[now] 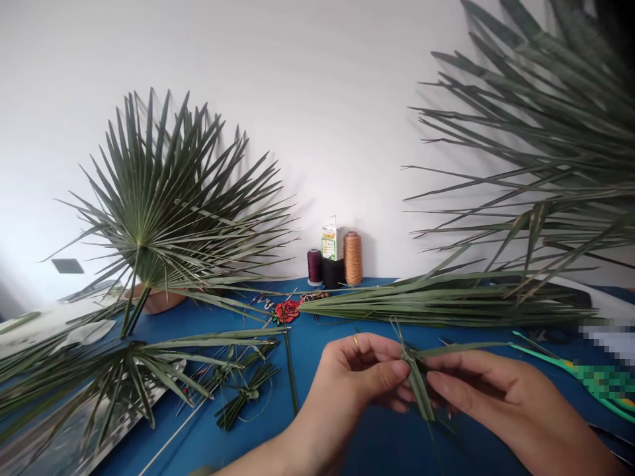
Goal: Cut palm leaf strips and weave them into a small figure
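Head camera: the left hand's (364, 373) thumb and forefinger pinch a small knotted bundle of flat green palm-leaf strips (421, 390) near its top, seemingly so the folds stay tight. Opposite, the right hand (501, 390) brings its thumb and forefinger close together beside the knot; whether they grip a strip or merely steady the work cannot be told. The bundle is raised over the desk between both hands, its broad ends slanting downward, perhaps to leave the knot exposed. One long green leaf strip (471, 346) runs rightward above the right forefinger.

Both forearms reach in from the lower edge, wrists bent inward so the fingertips almost meet; the left hand's other fingers curl behind the bundle.

Farther out on the blue desk (198, 443) lie small dark-green tied leaf bundles (245, 396), a red rose-shaped patch (286, 311) and a long sheaf of narrow green leaves (436, 301), apparently laid flat within reach. By the wall, a maroon thread spool (314, 268) and an orange thread cone (353, 258) stand upright, probably to keep them from rolling. Large fan-shaped green palm fronds (163, 185) spread at left.
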The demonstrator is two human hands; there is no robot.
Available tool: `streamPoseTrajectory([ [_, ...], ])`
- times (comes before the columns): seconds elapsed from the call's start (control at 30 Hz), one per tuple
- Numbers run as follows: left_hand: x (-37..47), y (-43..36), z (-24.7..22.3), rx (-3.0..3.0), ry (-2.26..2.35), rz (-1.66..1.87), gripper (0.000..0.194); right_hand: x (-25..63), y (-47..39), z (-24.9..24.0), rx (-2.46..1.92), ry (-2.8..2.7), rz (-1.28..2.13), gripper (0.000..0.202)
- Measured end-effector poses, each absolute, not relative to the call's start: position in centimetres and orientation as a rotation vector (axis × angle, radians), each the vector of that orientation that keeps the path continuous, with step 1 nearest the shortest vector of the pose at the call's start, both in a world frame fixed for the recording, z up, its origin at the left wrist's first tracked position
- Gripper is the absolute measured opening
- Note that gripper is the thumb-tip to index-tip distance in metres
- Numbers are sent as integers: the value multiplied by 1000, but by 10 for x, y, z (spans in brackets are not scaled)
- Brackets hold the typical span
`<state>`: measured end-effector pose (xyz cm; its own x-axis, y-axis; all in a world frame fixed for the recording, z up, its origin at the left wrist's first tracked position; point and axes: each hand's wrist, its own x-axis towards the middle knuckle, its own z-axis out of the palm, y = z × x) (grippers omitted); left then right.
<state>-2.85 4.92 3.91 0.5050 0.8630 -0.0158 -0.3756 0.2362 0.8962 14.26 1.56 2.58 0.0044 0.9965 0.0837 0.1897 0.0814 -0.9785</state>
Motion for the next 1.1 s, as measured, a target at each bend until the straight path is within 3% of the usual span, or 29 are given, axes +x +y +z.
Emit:
streamPoseTrajectory([
  [0.2, -28, 48, 37, 1016, 535, 828, 15, 143, 17, 30, -1243, -1581, 773, 16],
  [0.4, -29, 46, 35, 1044, 471, 789, 13, 139, 18, 32, -1224, -1677, 600, 24],
  [0.6, -30, 46, 34, 1150, 470, 751, 18, 134, 14, 33, -1214, -1686, 654, 25],
  [0.8, -30, 39, 39, 1380, 577, 853, 15, 137, 7, 32, -1189, -1665, 798, 7],
  [0.87, -33, 38, 40, 1654, 694, 964, 4, 139, 7, 32, -1180, -1630, 921, 14],
  [1.0, -41, 38, 40, 2206, 725, 1173, 11, 151, 17, 28, -1007, -1520, 1197, 29],
  [1.1, -44, 40, 38, 2412, 743, 1245, 15, 170, 28, 25, -1025, -1381, 897, 33],
])
